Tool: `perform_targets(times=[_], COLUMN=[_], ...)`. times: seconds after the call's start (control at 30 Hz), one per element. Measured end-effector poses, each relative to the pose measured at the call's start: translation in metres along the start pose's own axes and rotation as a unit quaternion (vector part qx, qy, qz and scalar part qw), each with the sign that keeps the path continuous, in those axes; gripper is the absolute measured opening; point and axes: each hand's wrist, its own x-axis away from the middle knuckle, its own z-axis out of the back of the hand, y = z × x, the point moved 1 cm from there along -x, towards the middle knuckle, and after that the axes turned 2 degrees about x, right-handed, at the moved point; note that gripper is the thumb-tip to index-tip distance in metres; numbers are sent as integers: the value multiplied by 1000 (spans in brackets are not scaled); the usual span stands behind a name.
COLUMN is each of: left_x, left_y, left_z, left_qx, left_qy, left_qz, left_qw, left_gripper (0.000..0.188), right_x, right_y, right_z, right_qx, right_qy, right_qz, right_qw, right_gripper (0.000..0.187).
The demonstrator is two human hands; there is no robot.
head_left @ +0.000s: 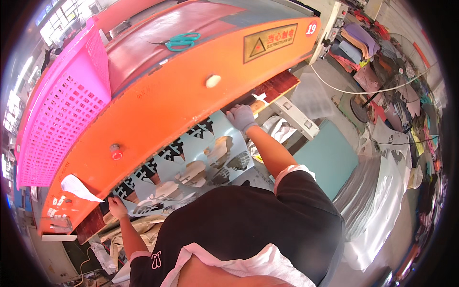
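A light-blue sheet [193,149] with rows of cut-out shapes lies partly under the front of a large orange press [177,91]. Black pieces show along its far side, and grey and brown pieces nearer my body. My left hand [117,208], bare, is closed at the sheet's left end, close under the press's lower edge. At the right end, my right hand [241,118], in a grey glove, has its fingers curled over the far corner. The fingertips of both hands are partly hidden.
A pink plastic basket [67,105] and teal-handled scissors [181,42] sit on the press. The orange front carries a red button [116,154] and a pale knob [213,81]. A dark red board [287,83] juts out at right. Clear plastic sheets [373,205] and a fan [361,107] stand beyond.
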Motion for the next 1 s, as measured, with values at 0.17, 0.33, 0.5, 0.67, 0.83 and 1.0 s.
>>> perform_targets(times=[0.17,0.33,0.5,0.67,0.83,1.0], left_x=[2,37,108,204,282,345], left_y=[2,12,26,45,69,100], left_z=[-3,8,53,111,163,183], left_qx=[20,1,-51,-70,-33,8], left_qy=[-23,-43,2,7,19,-1], left_qz=[0,19,-5,19,2,-8], left_qw=[1000,999,999,997,999,1000], left_gripper=[34,32,29,29,26,27], right_x=[1,32,111,213,286,259], right_y=[8,23,37,47,49,11], right_z=[9,21,41,72,120,155], right_qx=[-7,-39,-98,-60,-51,-78], right_qy=[-73,-60,68,128,65,115], right_qz=[-16,-15,10,-3,-33,43], right_qw=[997,997,993,990,996,989], right_gripper=[43,47,36,31,23,48])
